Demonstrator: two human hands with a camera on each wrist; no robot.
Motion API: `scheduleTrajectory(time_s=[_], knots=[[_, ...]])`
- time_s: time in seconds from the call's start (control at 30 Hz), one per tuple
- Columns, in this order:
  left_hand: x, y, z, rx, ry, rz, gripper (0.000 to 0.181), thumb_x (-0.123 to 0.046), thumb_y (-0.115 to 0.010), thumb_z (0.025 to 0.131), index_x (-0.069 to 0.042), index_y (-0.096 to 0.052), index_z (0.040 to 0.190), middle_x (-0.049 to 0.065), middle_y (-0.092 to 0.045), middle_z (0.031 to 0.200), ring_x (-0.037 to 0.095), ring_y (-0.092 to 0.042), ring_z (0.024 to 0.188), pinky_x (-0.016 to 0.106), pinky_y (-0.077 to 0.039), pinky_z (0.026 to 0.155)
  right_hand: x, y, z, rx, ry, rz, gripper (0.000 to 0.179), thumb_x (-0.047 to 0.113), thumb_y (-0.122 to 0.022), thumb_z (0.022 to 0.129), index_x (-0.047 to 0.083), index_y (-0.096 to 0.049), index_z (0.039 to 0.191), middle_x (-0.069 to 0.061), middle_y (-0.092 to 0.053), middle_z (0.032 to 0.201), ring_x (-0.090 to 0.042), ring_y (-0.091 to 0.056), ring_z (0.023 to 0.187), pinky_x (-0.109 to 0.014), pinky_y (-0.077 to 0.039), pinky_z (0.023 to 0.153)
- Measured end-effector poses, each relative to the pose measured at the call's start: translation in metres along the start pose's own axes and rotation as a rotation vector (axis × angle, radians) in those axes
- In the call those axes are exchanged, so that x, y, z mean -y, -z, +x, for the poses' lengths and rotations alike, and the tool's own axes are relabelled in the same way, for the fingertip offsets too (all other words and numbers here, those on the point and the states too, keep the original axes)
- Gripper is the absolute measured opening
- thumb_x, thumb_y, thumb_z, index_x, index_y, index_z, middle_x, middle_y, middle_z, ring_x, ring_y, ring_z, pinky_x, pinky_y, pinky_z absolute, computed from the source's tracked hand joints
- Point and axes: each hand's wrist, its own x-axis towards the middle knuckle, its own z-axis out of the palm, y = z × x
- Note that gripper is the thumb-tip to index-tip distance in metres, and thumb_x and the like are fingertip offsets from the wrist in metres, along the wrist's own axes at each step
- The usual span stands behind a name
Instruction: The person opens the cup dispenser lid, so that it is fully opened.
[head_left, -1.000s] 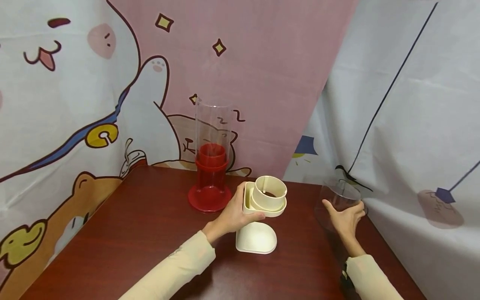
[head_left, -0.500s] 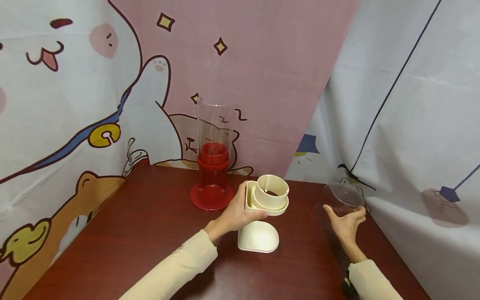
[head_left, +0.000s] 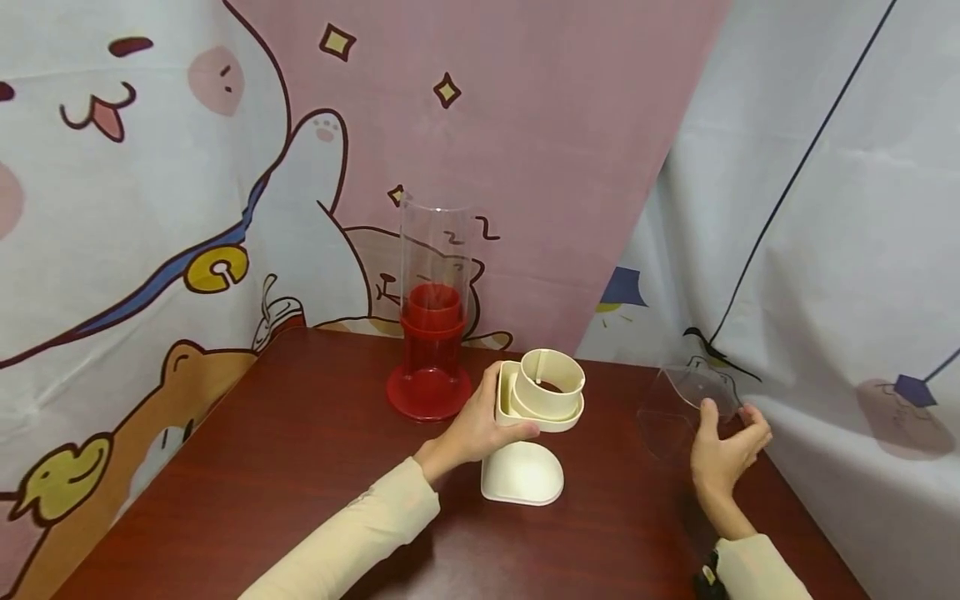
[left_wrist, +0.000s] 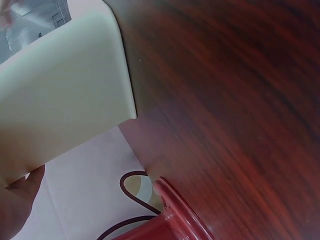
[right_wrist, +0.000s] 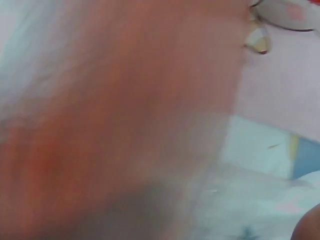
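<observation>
My left hand [head_left: 472, 425] grips the upper part of a cream plastic stand [head_left: 551, 408], fingers behind and thumb in front. The stand has a round collar on top and a flat rounded foot [head_left: 522, 473] on the table. Its smooth side [left_wrist: 65, 85] fills the left of the left wrist view. At the right, a clear plastic cylinder [head_left: 663, 408] stands on the table near the wall cloth. My right hand [head_left: 726, 450] is beside it with fingers spread, holding nothing. The right wrist view is mostly blurred.
A red stand [head_left: 429, 396] bearing a tall clear tube [head_left: 435, 229] is at the back of the dark red wooden table [head_left: 300, 467], left of the cream stand. Patterned cloth [head_left: 562, 167] hangs behind and to the right.
My right hand has let go of the clear cylinder and drawn away to the right and toward me. The left hand keeps its grip on the cream stand. The head view has shifted slightly.
</observation>
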Motion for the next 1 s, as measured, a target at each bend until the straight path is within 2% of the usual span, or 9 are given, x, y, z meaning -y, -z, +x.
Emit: scheduleTrajectory(time_s=[0.07, 0.13, 0.23, 0.3, 0.4, 0.53, 0.73, 0.87, 1.0], knots=[[-0.001, -0.001, -0.001, -0.001, 0.001, -0.015, 0.09, -0.033, -0.086, 0.076, -0.023, -0.029, 0.145, 0.001, -0.053, 0.128, 0.014, -0.057, 0.111, 0.031, -0.048, 0.098, 0.027, 0.0, -0.008, -0.061, 0.145, 0.17, 0.052, 0.024, -0.062, 0.093, -0.006, -0.045, 0.131, 0.004, -0.045, 0.123, -0.016, -0.043, 0.12, -0.027, -0.031, 0.106], [-0.002, -0.003, -0.001, 0.003, 0.008, -0.027, 0.091, -0.032, -0.087, 0.076, -0.023, -0.029, 0.145, 0.0, -0.054, 0.127, 0.013, -0.057, 0.11, 0.029, -0.048, 0.097, 0.05, -0.004, -0.012, -0.021, 0.254, 0.329, 0.039, 0.012, -0.056, 0.093, -0.011, -0.049, 0.125, 0.008, -0.047, 0.117, -0.009, -0.046, 0.112, -0.019, -0.033, 0.098], [-0.005, -0.004, 0.0, 0.008, 0.005, -0.03, 0.091, -0.033, -0.086, 0.076, -0.024, -0.028, 0.145, 0.0, -0.053, 0.127, 0.013, -0.057, 0.111, 0.029, -0.048, 0.098, 0.071, -0.018, -0.018, 0.166, 0.293, 0.506, 0.035, 0.006, -0.05, 0.096, -0.011, -0.049, 0.127, -0.001, -0.053, 0.121, -0.01, -0.049, 0.113, -0.016, -0.035, 0.096], [-0.006, -0.003, 0.0, 0.012, 0.011, -0.016, 0.092, -0.039, -0.085, 0.076, -0.025, -0.027, 0.146, 0.0, -0.052, 0.129, 0.013, -0.055, 0.114, 0.032, -0.047, 0.099, 0.074, -0.034, -0.019, 0.311, 0.304, 0.54, 0.036, 0.007, -0.046, 0.098, -0.011, -0.049, 0.129, -0.004, -0.056, 0.125, -0.012, -0.049, 0.117, -0.016, -0.035, 0.097], [-0.008, 0.002, -0.004, 0.001, 0.023, -0.008, 0.101, -0.053, -0.079, 0.077, -0.024, -0.02, 0.153, 0.002, -0.045, 0.142, 0.016, -0.049, 0.127, 0.04, -0.042, 0.109, 0.085, -0.059, -0.028, 0.537, 0.274, 0.502, 0.042, 0.017, -0.041, 0.104, -0.011, -0.047, 0.134, -0.005, -0.056, 0.131, -0.013, -0.046, 0.127, -0.017, -0.033, 0.104], [-0.02, 0.005, -0.016, -0.067, 0.054, -0.041, 0.098, -0.065, -0.061, 0.088, -0.02, -0.009, 0.159, 0.005, -0.028, 0.159, 0.021, -0.031, 0.146, 0.051, -0.026, 0.12, 0.095, -0.089, -0.034, 0.825, 0.14, 0.5, 0.06, 0.038, -0.028, 0.109, -0.01, -0.04, 0.142, 0.001, -0.054, 0.137, -0.02, -0.04, 0.14, -0.029, -0.028, 0.117], [-0.072, -0.006, -0.052, -0.272, 0.208, -0.153, 0.07, -0.042, -0.043, 0.105, -0.018, -0.009, 0.16, 0.003, -0.014, 0.166, 0.025, -0.014, 0.154, 0.057, -0.016, 0.122, 0.107, -0.118, -0.036, 1.18, -0.118, 0.546, 0.078, 0.059, -0.01, 0.104, 0.002, -0.026, 0.155, -0.007, -0.036, 0.159, -0.027, -0.017, 0.154, -0.051, -0.009, 0.125], [-0.103, -0.016, -0.073, -0.214, 0.274, -0.188, 0.071, -0.038, -0.042, 0.106, -0.019, -0.001, 0.161, -0.005, 0.001, 0.168, 0.019, -0.001, 0.155, 0.057, -0.009, 0.123, 0.114, -0.124, -0.039, 1.31, -0.16, 0.538, 0.081, 0.062, -0.005, 0.103, 0.004, -0.021, 0.158, -0.014, -0.019, 0.166, -0.029, -0.011, 0.155, -0.038, -0.026, 0.12], [-0.115, -0.024, -0.076, -0.136, 0.313, -0.192, 0.073, -0.042, -0.039, 0.107, -0.017, 0.003, 0.161, -0.008, 0.01, 0.168, 0.018, 0.006, 0.155, 0.059, -0.005, 0.123, 0.12, -0.127, -0.044, 1.328, -0.158, 0.538, 0.081, 0.061, -0.004, 0.103, 0.003, -0.02, 0.157, -0.013, -0.02, 0.166, -0.026, -0.016, 0.153, -0.02, -0.04, 0.105]])
